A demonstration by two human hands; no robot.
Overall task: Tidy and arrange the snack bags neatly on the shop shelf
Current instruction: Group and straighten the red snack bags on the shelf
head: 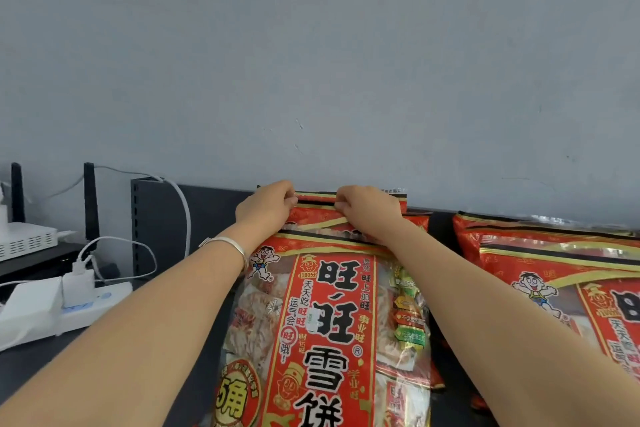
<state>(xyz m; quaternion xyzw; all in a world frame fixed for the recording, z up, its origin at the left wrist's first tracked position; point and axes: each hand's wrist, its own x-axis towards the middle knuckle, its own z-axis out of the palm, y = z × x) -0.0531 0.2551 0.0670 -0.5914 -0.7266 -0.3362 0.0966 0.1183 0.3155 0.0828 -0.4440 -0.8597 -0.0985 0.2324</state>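
A stack of large red snack bags lies on the dark shelf point(194, 218). The front bag point(332, 322) shows big black characters and a cartoon boy. Behind it, a rear bag point(317, 201) reaches the wall with its black-and-gold top seam. My left hand point(266, 206) pinches that top seam near its left end. My right hand point(367, 210) pinches the same seam just to the right. Both hands have curled fingers and sit close together. A silver bangle is on my left wrist.
A second pile of the same red bags point(554, 260) lies to the right with a narrow gap between. On the left are a white power strip with plugs point(79, 302), cables, a white router point(24, 239) and a dark upright box point(152, 218). A grey wall backs the shelf.
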